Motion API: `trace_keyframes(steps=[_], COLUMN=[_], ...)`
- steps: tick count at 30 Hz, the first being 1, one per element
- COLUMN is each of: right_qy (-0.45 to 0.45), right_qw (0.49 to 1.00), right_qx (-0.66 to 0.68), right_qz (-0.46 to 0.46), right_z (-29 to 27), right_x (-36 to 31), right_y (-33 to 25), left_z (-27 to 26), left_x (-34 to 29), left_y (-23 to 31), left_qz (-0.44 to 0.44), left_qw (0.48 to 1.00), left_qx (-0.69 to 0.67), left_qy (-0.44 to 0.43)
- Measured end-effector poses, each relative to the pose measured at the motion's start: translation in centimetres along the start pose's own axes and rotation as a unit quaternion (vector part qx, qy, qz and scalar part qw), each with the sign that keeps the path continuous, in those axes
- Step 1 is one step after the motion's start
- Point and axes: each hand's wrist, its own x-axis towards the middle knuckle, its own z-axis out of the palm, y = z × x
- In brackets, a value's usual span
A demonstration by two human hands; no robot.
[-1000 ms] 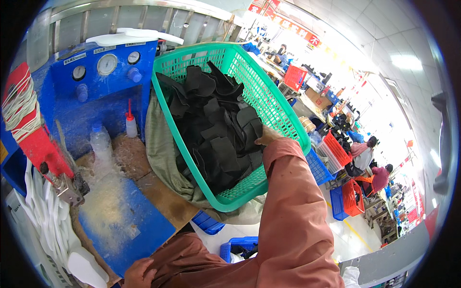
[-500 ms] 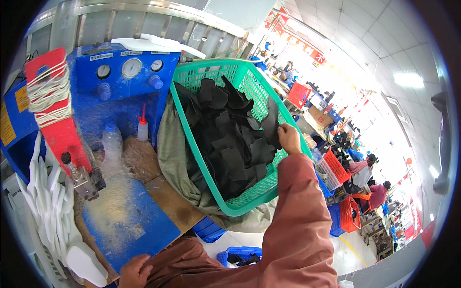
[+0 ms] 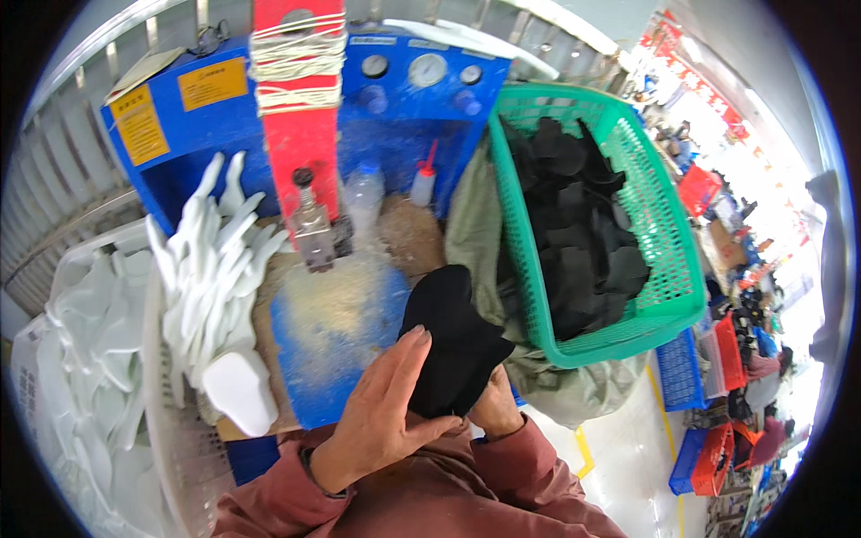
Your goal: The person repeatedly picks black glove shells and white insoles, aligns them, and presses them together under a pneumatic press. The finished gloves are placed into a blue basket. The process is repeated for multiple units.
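Observation:
A black, curved-edged flexible piece [image 3: 448, 345], like a cut shoe-upper part, is held up in front of me between both hands. My left hand [image 3: 381, 408] lies along its left edge, fingers over the surface and thumb at the lower edge. My right hand [image 3: 496, 408] grips it at the lower right, its fingers partly hidden behind the piece. Similar black pieces [image 3: 574, 242] lie heaped in the green basket [image 3: 619, 350] to the right. Beyond my hands, a blue work plate [image 3: 305, 359] carries pale dust under the metal clamp head [image 3: 314, 238] of a red machine arm [image 3: 300, 134].
White foot-shaped pieces [image 3: 215, 278] are stacked left of the plate, with more in a white crate [image 3: 157, 377]. A blue machine housing [image 3: 404, 99] with gauges stands behind. A clear bottle [image 3: 364, 197] and a red-tipped bottle [image 3: 423, 184] stand there. Coloured crates and people are at far right.
My right hand has brought a black piece from the basket to in front of me. My left hand has risen from the plate's near edge onto it. The view has swung left.

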Motion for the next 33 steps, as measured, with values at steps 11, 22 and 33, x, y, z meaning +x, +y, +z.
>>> trace_keyframes(steps=[11,22,33], right_qy=[0.0,-0.137,-0.087], right_qw=[0.989,0.973,0.968], right_qx=[-0.03,-0.009,0.131], right_qz=[0.146,0.185,0.196], right_z=[-3.0,4.8,3.4], right_x=[1.0,-2.3,-1.1], right_y=[6.3,-0.5,6.7], left_z=[-4.3,-3.8,-3.3], left_x=[-1.8,-1.6,-2.3], left_y=[-3.8,-3.5,-2.6], left_qz=[-0.253,-0.12,-0.127], left_qw=[0.95,0.97,0.974], left_qx=[0.041,0.211,0.187], left_qy=[0.178,0.014,-0.023])
